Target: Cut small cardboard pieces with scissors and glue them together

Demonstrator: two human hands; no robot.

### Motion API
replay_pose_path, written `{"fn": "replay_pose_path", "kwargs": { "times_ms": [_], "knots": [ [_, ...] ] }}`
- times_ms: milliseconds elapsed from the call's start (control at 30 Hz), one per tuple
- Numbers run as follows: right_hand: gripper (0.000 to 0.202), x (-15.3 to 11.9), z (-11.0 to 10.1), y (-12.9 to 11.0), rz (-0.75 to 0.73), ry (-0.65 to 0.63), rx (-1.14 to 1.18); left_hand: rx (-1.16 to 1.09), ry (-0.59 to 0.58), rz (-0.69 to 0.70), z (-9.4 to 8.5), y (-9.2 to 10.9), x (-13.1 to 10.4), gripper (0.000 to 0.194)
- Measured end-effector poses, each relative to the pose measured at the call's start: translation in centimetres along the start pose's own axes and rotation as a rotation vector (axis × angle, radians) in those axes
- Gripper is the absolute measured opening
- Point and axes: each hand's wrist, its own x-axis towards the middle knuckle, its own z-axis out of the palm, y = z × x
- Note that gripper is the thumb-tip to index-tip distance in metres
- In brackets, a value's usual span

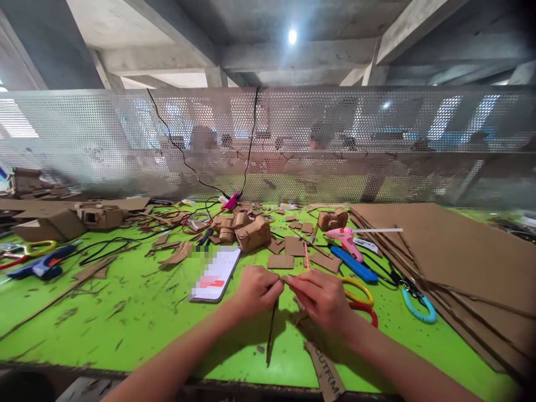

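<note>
My left hand (pixel 256 290) and my right hand (pixel 321 298) meet above the green table (pixel 125 324), both pinching a small cardboard piece (pixel 285 279) between their fingertips. A long thin cardboard strip (pixel 271 332) hangs down from my left hand. My right hand also holds a thin pink pencil (pixel 306 258) that points up and away. Just behind the hands lie flat cardboard squares (pixel 281 261) and a small cardboard box model (pixel 253 233).
A phone (pixel 216 274) lies left of my hands. A pink glue gun (pixel 347 239), a blue knife (pixel 354 263), yellow and red scissors (pixel 360 298) and a teal coiled cord (pixel 419 306) lie to the right. Big cardboard sheets (pixel 456 257) fill the right side. A perforated screen (pixel 268 145) backs the table.
</note>
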Motion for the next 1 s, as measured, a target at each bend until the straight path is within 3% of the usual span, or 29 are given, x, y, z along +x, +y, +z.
{"fn": "replay_pose_path", "kwargs": {
  "times_ms": [167,300,433,500,700,867,1000],
  "knots": [
    [0.020,-0.1,-0.2,0.4,0.031,-0.031,-0.002,0.006,-0.118,-0.021,-0.6,0.2,0.3,0.038],
    [0.018,-0.2,-0.2,1.0,0.034,-0.053,0.030,0.199,-0.064,0.148,-1.5,0.7,0.7,0.028],
    [0.021,-0.2,-0.1,0.9,0.050,-0.073,0.049,0.282,-0.030,0.300,-1.6,0.8,0.8,0.031],
    [0.022,-0.1,0.0,0.7,0.115,-0.103,0.089,0.324,-0.038,0.285,-1.4,0.6,0.7,0.032],
    [0.028,0.4,0.5,-0.7,0.494,-0.149,0.310,0.415,-0.056,0.198,-1.1,0.3,0.5,0.027],
    [0.030,0.3,0.7,-1.7,0.582,-0.109,0.414,0.417,0.008,0.152,-0.8,0.1,0.3,0.024],
    [0.037,-0.4,1.5,-1.7,0.615,-0.183,0.501,0.346,-0.046,0.039,-0.6,-0.5,0.3,0.024]
  ]
}}
